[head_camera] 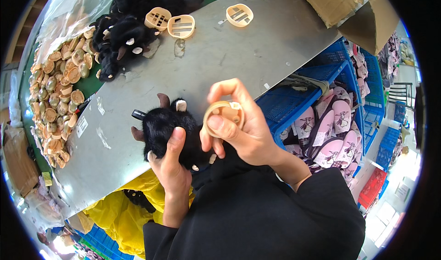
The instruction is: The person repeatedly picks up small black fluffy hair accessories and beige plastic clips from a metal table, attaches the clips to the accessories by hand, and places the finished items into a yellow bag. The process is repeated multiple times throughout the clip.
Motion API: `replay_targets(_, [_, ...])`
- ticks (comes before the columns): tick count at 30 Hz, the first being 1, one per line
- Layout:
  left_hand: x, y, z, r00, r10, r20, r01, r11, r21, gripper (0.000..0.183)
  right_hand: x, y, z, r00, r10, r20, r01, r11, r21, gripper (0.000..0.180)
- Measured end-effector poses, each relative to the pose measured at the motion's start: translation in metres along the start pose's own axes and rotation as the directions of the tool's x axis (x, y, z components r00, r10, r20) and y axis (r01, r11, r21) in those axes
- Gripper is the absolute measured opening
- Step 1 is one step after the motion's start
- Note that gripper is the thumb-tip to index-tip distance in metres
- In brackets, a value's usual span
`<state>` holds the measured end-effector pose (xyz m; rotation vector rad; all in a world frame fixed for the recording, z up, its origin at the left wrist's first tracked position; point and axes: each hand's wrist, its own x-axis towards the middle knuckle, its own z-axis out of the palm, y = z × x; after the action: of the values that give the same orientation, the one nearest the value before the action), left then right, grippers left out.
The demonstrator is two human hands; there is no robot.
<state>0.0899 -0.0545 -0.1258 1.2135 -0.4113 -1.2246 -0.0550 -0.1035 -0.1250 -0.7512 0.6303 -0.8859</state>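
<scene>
My left hand (172,167) grips a black plush animal (165,129) with brown horns, pale ears and a black ribbon tag, held over the front edge of the metal table. Between the thumb and fingers of my right hand (244,129) is a round beige plastic case (225,117), its inner side facing up, just right of the plush. Across the table lie a beige slotted plastic cover (181,26), a second one with a grid (157,19) touching it, and a third slotted cover (239,15) apart to the right.
A heap of beige plastic cases (57,98) lies at the left beside more black plush animals (129,36). Blue crates (293,101) with pink slippers (324,127) stand right of the table. A cardboard box (327,2) is at the far right corner; a yellow bag (120,218) hangs below the front edge.
</scene>
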Motion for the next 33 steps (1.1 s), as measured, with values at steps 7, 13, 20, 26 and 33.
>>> replay_targets(7, [-0.005, 0.001, -0.006, 0.998, -0.063, 0.003, 0.063, 0.998, 0.011, 0.063, 0.010, 0.003, 0.004, 0.999, 0.000, 0.053, 0.004, 0.997, -0.083, 0.031])
replay_targets(13, [-0.005, 0.001, -0.016, 0.995, -0.081, 0.059, 0.086, 0.992, -0.091, 0.049, 0.008, 0.006, 0.004, 0.999, -0.036, 0.025, 0.039, 0.991, -0.125, 0.019])
replay_targets(20, [-0.015, 0.006, -0.012, 0.999, -0.033, 0.019, 0.034, 0.999, -0.030, 0.033, 0.011, 0.011, 0.002, 0.972, -0.225, 0.072, 0.235, 0.886, -0.401, 0.028])
replay_targets(26, [-0.017, 0.009, -0.003, 0.999, -0.004, -0.033, 0.003, 1.000, -0.030, 0.026, 0.012, 0.016, 0.004, 0.938, -0.335, 0.088, 0.342, 0.854, -0.393, 0.031])
replay_targets(33, [-0.017, 0.002, -0.006, 1.000, -0.004, -0.025, 0.005, 0.999, 0.049, 0.020, 0.023, 0.039, -0.001, 0.730, -0.661, 0.173, 0.594, 0.490, -0.638, 0.041])
